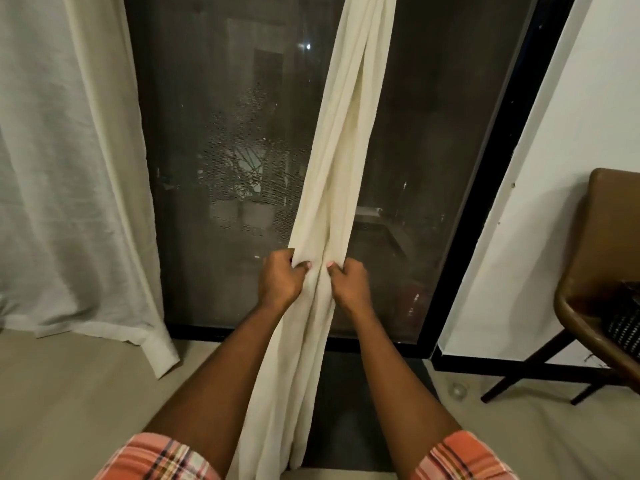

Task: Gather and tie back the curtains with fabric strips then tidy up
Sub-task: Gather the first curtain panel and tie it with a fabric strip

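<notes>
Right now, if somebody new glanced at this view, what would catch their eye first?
The cream curtain, bunched into a long rope down the middle of the dark window, with the left hand and the right hand gripping it side by side at mid-height. Next, the loose sheer curtain hanging at the left, and the brown chair at the right edge.

Counted two curtains: a gathered curtain [332,188] hanging across the window [225,150], a loose curtain [69,168] at the window's left edge. Counted two hands in front of the window: a left hand [278,280], a right hand [348,282]. Counted one chair [609,244] right of the window. Counted two plaid sleeves below the window: a left sleeve [162,459], a right sleeve [464,459].
</notes>
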Tool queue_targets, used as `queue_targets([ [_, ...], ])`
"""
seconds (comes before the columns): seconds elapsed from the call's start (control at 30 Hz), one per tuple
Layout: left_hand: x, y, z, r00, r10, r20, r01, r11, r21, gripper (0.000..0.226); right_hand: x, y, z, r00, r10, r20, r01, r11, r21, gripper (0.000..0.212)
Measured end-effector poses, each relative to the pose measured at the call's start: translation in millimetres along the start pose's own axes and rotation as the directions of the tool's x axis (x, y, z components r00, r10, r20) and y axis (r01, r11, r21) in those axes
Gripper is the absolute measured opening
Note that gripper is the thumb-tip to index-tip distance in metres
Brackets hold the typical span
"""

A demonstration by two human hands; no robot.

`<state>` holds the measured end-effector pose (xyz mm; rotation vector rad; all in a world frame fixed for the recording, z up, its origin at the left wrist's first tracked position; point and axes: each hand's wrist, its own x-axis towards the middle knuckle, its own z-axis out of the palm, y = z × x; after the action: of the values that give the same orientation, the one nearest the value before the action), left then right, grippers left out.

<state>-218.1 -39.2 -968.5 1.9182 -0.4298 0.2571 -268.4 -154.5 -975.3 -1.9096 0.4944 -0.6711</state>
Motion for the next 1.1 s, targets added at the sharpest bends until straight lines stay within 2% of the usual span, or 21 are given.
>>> queue_targets([
  [0.07,5.5,-8.2,-16.4,0.984,-0.056,-0.17,0.075,0.991,0.109,0.022,2.5,2.6,-19.2,0.986,0.041,-0.164,-0.054,0.996,-0.075,0.03],
  [0.13,9.5,-15.4,-36.1,0.953,-0.069,-0.295,0.126,0.976,0.179,0.024,2.6,4.1,-44.9,0.904,0.079,-0.42,-0.157,0.976,-0.154,0.03],
  [0.2,8.3,-14.0,-44.4,0.951,-0.023,-0.308,0.105,0.962,0.253,0.023,1.0,2.0,-60.9,0.828,0.083,-0.554,-0.208,0.964,-0.167,0.03],
  [0.27,1.3,-7.1,-37.4,0.959,0.014,-0.282,0.071,0.954,0.291,0.021,-1.6,-0.1,-57.6,0.816,0.062,-0.575,-0.193,0.967,-0.169,0.028],
  [0.37,-12.0,-2.4,-17.9,0.975,0.042,-0.216,0.016,0.965,0.261,0.02,-14.8,4.8,-37.0,0.903,-0.031,-0.429,-0.048,0.984,-0.17,0.02],
  [0.47,-17.1,0.6,-6.1,0.985,0.024,-0.17,0.007,0.984,0.18,0.023,-25.4,16.5,-14.8,0.967,-0.091,-0.239,0.065,0.991,-0.114,0.027],
  [0.57,-24.2,0.8,5.0,0.993,0.05,-0.109,-0.041,0.996,0.082,0.029,-30.8,19.2,-1.7,0.981,-0.094,-0.171,0.079,0.992,-0.096,0.025],
  [0.7,-41.8,-12.7,15.6,0.977,0.173,-0.125,-0.17,0.985,0.035,0.055,-33.4,21.3,2.0,0.986,-0.108,-0.125,0.102,0.993,-0.053,0.019],
  [0.8,-55.4,-17.4,19.9,0.964,0.226,-0.138,-0.221,0.974,0.051,0.046,-34.5,24.7,5.4,0.992,-0.084,-0.095,0.081,0.996,-0.035,0.027],
  [0.93,-62.4,-24.6,30.5,0.963,0.256,-0.08,-0.247,0.963,0.11,0.03,-39.3,25.1,7.3,0.996,-0.076,-0.047,0.076,0.997,0.004,0.031],
  [1.1,-62.6,-26.2,35.8,0.957,0.288,-0.03,-0.285,0.955,0.083,0.021,-40.3,19.9,9.1,0.994,-0.104,0.035,0.101,0.992,0.07,0.036],
])
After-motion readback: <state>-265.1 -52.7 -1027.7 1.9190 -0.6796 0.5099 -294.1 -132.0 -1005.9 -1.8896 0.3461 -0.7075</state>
